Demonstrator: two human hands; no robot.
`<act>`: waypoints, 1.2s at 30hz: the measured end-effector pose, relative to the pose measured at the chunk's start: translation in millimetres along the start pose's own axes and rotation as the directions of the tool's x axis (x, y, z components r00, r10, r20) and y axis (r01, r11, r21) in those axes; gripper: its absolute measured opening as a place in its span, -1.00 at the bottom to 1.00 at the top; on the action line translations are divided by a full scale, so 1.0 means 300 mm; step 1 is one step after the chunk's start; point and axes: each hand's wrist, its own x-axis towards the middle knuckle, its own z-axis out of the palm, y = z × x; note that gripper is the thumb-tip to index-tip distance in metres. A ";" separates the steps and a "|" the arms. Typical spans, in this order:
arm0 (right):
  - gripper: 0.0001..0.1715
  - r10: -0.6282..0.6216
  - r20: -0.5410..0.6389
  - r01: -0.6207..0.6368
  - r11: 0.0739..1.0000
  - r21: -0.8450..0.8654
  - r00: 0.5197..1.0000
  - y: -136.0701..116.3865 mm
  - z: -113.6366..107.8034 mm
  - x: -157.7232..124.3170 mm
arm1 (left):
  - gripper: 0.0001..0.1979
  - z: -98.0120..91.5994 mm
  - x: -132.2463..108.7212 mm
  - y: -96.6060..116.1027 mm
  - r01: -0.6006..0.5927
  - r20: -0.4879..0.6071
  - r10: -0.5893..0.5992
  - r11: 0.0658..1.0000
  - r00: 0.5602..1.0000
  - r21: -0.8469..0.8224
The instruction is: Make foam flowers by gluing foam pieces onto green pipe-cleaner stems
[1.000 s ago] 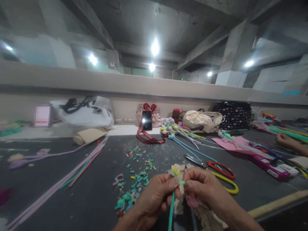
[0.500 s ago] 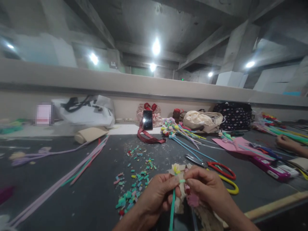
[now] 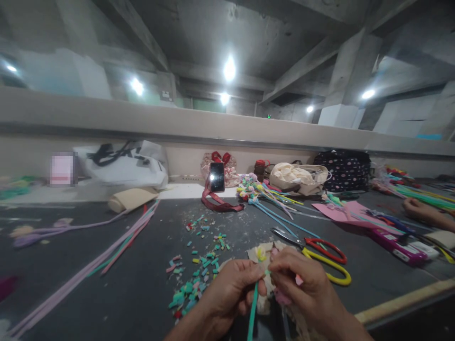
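My left hand (image 3: pixel 227 293) pinches the top of a teal pipe cleaner (image 3: pixel 253 308) that runs down out of view. My right hand (image 3: pixel 302 284) meets it at the tip, fingers closed around the same teal end, with small pink pieces (image 3: pixel 282 297) tucked under its palm. Just behind the fingers lies a beige scrap (image 3: pixel 261 251) carrying a small yellow flower (image 3: pixel 261 255). Both hands hover low over the dark table (image 3: pixel 142 284) near its front edge.
Cut bits of coloured pipe cleaner (image 3: pixel 199 274) litter the table left of my hands. Red and yellow scissors (image 3: pixel 320 258) lie to the right. Long pipe cleaners (image 3: pixel 106 255), finished flower stems (image 3: pixel 263 194), a phone (image 3: pixel 217 176), bags and another person's hand (image 3: pixel 423 210) lie farther off.
My right hand has turned slightly over the teal tip, showing a pink piece by its fingers. The left hand holds its place.
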 end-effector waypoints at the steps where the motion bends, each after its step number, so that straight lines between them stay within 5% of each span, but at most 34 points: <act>1: -0.89 -0.004 0.005 0.004 1.000 -0.007 1.000 -0.003 0.000 0.000 | -0.66 0.000 0.001 0.000 0.002 0.000 -0.002 1.000 1.000 0.006; 14: -0.85 -0.075 0.143 0.097 0.983 -0.155 0.987 0.015 -0.007 0.003 | -0.63 0.005 0.003 -0.002 0.045 -0.001 -0.045 0.998 0.999 0.050; 25: -0.87 -0.026 0.066 0.033 0.993 -0.110 0.997 0.010 -0.106 0.034 | -0.75 -0.006 0.000 -0.011 0.013 0.029 -0.013 1.000 1.000 0.017; 36: -0.79 -0.108 0.326 0.175 0.967 -0.184 0.939 0.018 -0.102 0.122 | -0.82 -0.008 0.000 -0.019 0.075 0.067 -0.076 0.997 0.995 0.021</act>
